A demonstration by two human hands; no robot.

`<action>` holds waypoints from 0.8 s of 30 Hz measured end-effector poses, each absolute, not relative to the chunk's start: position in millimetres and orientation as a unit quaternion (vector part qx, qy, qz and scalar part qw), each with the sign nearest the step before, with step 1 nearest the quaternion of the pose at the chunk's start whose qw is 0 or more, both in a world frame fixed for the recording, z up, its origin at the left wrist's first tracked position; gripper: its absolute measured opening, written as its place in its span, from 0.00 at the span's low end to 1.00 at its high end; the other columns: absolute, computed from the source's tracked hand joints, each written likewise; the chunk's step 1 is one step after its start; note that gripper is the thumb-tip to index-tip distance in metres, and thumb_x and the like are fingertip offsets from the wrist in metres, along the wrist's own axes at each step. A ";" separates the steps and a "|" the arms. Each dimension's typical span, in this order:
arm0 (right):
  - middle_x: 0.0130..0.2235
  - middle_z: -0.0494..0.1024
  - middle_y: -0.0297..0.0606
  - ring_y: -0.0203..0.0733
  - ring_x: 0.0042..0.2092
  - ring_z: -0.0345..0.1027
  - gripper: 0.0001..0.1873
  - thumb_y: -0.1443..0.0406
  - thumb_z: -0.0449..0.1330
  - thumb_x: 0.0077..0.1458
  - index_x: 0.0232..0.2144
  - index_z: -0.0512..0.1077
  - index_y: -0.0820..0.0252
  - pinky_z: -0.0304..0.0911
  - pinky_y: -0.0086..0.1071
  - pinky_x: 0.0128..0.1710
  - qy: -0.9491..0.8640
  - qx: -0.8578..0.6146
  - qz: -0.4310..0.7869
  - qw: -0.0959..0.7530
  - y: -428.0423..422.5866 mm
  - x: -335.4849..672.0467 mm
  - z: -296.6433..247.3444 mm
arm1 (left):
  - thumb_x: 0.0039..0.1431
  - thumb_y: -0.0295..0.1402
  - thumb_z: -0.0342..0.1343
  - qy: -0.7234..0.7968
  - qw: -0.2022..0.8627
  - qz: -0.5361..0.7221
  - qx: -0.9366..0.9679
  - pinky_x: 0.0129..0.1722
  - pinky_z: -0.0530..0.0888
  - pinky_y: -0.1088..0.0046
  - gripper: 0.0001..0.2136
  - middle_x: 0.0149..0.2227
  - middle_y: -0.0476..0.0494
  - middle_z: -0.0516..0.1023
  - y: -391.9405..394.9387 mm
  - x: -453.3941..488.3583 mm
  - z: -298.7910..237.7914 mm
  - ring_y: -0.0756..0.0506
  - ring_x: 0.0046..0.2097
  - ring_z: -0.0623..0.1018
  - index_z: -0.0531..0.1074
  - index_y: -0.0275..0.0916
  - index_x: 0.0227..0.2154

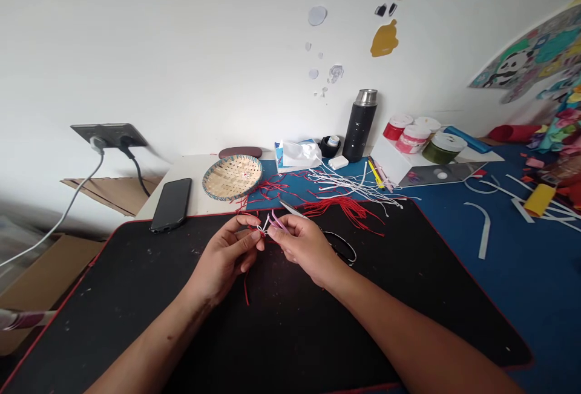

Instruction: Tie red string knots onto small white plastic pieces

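Over the black desk mat [136, 297], my left hand [227, 258] and my right hand [304, 246] meet fingertip to fingertip. Both pinch a small bundle of thin paper strips [271, 223], pink and white, that fans upward between them. A red strip [246, 291] hangs down below my left hand. Black-handled scissors [340, 246] lie on the mat just right of my right hand. Loose red strips [349, 209] and white strips [349, 185] lie in piles just beyond the hands.
A small woven basket [232, 177] and a dark phone [171, 203] lie at the back left. A black flask [361, 124], tissue pack [297, 153] and several lidded jars [415, 137] stand along the wall. Paper scraps [531, 200] cover the blue surface at right.
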State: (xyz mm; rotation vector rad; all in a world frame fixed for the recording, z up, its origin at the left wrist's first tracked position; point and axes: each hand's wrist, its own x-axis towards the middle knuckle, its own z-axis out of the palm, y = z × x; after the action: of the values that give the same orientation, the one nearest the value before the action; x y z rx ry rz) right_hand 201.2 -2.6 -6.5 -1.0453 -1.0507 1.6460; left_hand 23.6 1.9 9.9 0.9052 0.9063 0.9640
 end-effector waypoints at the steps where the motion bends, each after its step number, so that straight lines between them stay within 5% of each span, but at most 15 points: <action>1: 0.23 0.61 0.23 0.27 0.21 0.46 0.17 0.52 0.68 0.56 0.35 0.72 0.60 0.39 0.27 0.19 -0.424 -0.421 0.666 0.446 -2.6 201.4 -6.3 | 0.54 0.38 0.73 0.407 0.694 0.433 0.406 0.18 0.54 0.80 0.19 0.26 0.51 0.78 2.1 23.4 9.7 0.57 0.17 0.63 0.72 0.39 0.42; 24: 0.21 0.57 0.20 0.27 0.20 0.45 0.16 0.54 0.69 0.53 0.31 0.71 0.59 0.39 0.27 0.19 -0.392 -0.419 0.694 0.434 -5.3 197.3 -1.8 | 0.51 0.38 0.75 0.409 0.684 0.458 0.393 0.16 0.53 0.83 0.20 0.25 0.51 0.79 5.7 25.0 8.2 0.59 0.15 0.62 0.70 0.39 0.39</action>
State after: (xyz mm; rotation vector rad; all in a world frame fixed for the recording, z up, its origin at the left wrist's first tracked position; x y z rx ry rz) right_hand 197.3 -5.3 -1.8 -1.0441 -0.9755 1.7288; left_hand 25.0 5.7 8.2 0.8821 0.9175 1.0270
